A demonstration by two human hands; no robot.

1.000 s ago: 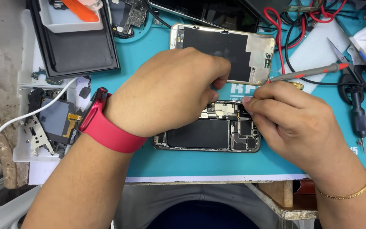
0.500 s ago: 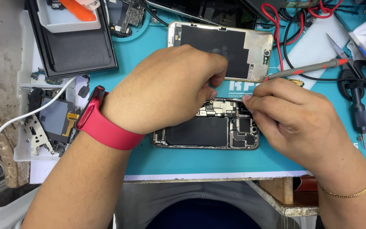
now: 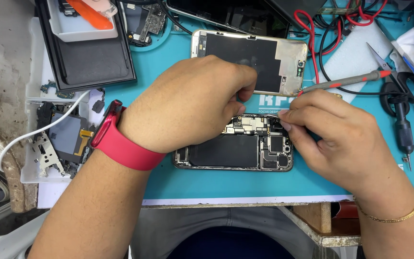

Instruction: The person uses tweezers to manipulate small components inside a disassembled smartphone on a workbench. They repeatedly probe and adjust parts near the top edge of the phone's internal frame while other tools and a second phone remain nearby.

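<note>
Beneath both hands lies the opened phone (image 3: 238,151); fingertips (image 3: 286,125) curl in, pinch unclear.

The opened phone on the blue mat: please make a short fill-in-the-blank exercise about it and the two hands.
1. The opened phone lies on a mat of ____ colour.
2. The left hand has a ____ band on its wrist.
3. The right hand has a thin ____ bracelet on its wrist.

Missing words: blue; red; gold
</note>
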